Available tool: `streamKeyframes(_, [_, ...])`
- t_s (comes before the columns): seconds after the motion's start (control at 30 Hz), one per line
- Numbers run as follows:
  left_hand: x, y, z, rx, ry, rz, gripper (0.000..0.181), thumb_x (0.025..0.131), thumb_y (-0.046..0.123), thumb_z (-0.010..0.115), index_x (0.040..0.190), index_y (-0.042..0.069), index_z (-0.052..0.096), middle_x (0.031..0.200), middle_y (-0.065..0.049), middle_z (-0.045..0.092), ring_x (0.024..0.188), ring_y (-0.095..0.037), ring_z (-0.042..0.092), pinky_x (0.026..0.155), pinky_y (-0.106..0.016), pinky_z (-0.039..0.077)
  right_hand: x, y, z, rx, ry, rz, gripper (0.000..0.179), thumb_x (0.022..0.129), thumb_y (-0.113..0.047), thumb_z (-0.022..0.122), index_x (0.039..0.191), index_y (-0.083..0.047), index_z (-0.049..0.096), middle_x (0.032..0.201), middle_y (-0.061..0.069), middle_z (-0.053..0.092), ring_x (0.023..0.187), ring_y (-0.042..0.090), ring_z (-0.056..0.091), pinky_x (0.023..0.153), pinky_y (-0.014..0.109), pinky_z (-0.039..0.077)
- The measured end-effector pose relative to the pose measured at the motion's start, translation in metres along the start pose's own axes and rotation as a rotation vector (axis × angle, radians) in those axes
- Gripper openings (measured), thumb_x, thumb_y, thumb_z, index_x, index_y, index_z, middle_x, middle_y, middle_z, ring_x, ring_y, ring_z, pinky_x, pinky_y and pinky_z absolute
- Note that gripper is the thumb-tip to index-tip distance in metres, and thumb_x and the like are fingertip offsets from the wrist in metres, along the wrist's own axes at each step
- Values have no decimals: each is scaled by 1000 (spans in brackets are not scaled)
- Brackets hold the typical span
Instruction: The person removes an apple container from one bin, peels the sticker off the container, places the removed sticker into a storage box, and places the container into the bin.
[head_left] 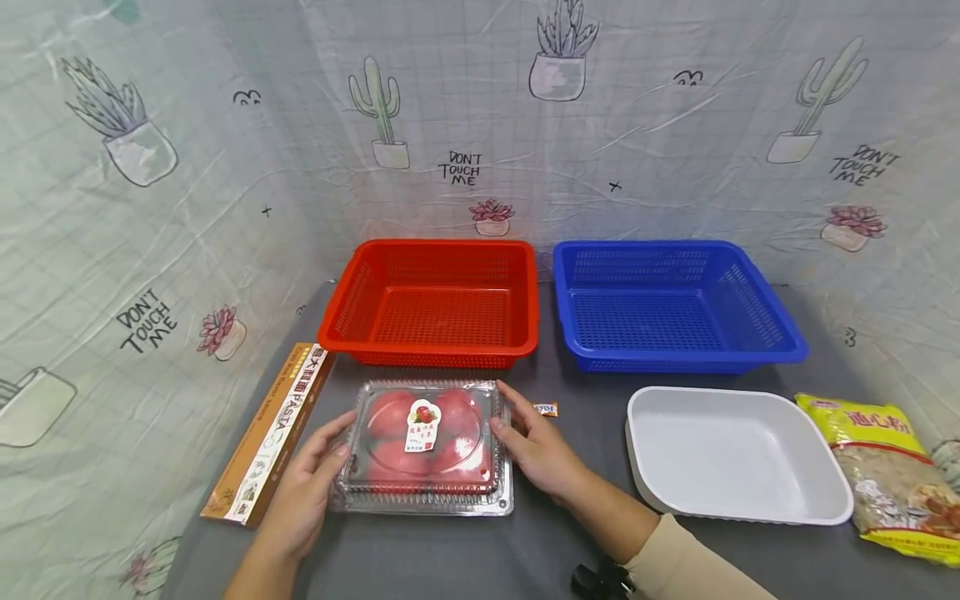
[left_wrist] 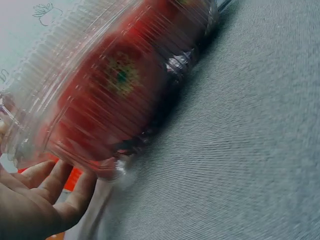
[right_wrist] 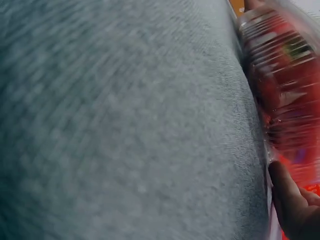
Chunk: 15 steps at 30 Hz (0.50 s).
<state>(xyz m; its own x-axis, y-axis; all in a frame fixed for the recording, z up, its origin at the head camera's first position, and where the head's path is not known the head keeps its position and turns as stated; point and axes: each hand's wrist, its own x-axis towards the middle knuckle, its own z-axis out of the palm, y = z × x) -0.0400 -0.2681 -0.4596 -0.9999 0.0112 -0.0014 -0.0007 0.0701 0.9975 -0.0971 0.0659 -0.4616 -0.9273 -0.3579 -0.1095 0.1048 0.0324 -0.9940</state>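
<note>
Table [head_left: 408,558] is gray. At its back sit the blue basket [head_left: 675,362] and the red basket [head_left: 427,354]. The box [head_left: 425,450] is in front of the red one, between my hands; I can't tell if it is lifted at all. My left hand [head_left: 300,483] and right hand [head_left: 546,457] touch its sides with loose fingers, not wrapped round it. I think I'm just getting a hold. Lifting would call for an even push from both sides, keeping the fruit [head_left: 390,414] flat.
</note>
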Motion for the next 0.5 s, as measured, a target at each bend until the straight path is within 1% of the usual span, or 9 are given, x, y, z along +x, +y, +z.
streamKeyframes(0.13, [2, 7, 0, 84, -13, -16, 47, 114, 17, 52, 160, 9, 46, 165, -14, 39, 140, -10, 46, 105, -14, 44, 0, -5, -3, -7, 2, 32, 66, 110, -21, 61, 169, -18, 31, 146, 26, 58, 112, 26, 68, 88, 40, 61])
streamKeyframes(0.2, [3, 11, 0, 134, -16, -5, 47, 114, 18, 53, 160, 10, 47, 165, -14, 41, 141, -13, 46, 105, -13, 42, 0, -11, -4, -31, 20, 49, 66, 109, -24, 64, 168, -19, 34, 144, 25, 59, 111, 28, 67, 85, 41, 62])
streamKeyframes(0.23, [4, 15, 0, 171, -13, 11, 47, 114, 18, 54, 160, 11, 48, 165, -13, 42, 141, -16, 47, 104, -12, 42, 0, -15, -5, -53, 35, 50, 66, 108, -25, 65, 168, -19, 36, 145, 25, 58, 114, 30, 67, 84, 42, 62])
streamKeyframes(0.27, [5, 17, 0, 204, -11, 35, 46, 113, 18, 55, 159, 11, 50, 165, -13, 43, 141, -19, 48, 105, -12, 41, 1, -19, -5, -95, 52, 45, 66, 107, -27, 67, 166, -19, 40, 146, 24, 58, 117, 32, 67, 84, 43, 62])
streamKeyframes(0.33, [6, 23, 1, 263, -12, 89, 46, 112, 16, 58, 157, 11, 53, 165, -14, 42, 141, -26, 48, 105, -13, 40, 2, -30, -5, -210, 84, 36, 64, 105, -32, 70, 163, -21, 46, 149, 21, 58, 123, 36, 65, 91, 50, 59])
streamKeyframes(0.4, [7, 28, 0, 331, -9, 142, 45, 110, 14, 61, 154, 10, 56, 165, -13, 41, 144, -32, 44, 106, -15, 40, 3, -39, -4, -325, 105, 13, 64, 102, -36, 72, 160, -20, 50, 155, 18, 55, 131, 39, 61, 99, 56, 55])
streamKeyframes(0.43, [7, 31, 0, 364, -12, 167, 45, 109, 14, 62, 153, 9, 57, 166, -14, 40, 145, -34, 43, 109, -21, 41, 4, -43, -4, -382, 120, 3, 64, 101, -37, 73, 159, -19, 52, 156, 16, 54, 135, 39, 58, 104, 60, 51])
streamKeyframes(0.5, [8, 33, 1, 415, -27, 184, 46, 108, 15, 64, 153, 10, 57, 167, -13, 38, 148, -37, 39, 113, -36, 42, 4, -50, -2, -471, 138, -22, 65, 99, -38, 74, 157, -17, 54, 157, 14, 54, 139, 38, 55, 112, 64, 44])
